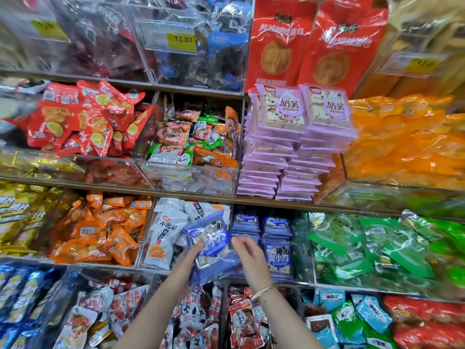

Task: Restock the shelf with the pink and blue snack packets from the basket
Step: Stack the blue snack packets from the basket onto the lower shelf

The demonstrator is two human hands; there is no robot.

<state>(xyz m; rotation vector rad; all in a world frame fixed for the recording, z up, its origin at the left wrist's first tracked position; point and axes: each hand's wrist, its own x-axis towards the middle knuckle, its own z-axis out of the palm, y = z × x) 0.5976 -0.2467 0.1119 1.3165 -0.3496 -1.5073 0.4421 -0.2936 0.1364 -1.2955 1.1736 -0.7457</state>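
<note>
Left hand (193, 250) grips a blue packet (211, 240), raised just left of the blue stack (276, 238) and not yet placed. Right hand (247, 250) sits between packet and stack with its fingers curled; I cannot tell whether it pinches the packet's edge. Pink stack (289, 147), directly above the blue stack, stands tall (likely the pink share is done). Blue stack is partly built. The basket is out of view, so the remainder is unknown.

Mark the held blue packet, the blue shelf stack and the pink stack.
held blue packet (214, 238): head view, printed front.
blue shelf stack (278, 258): head view, front packet's label.
pink stack (288, 105): head view, top left packet's label.
</note>
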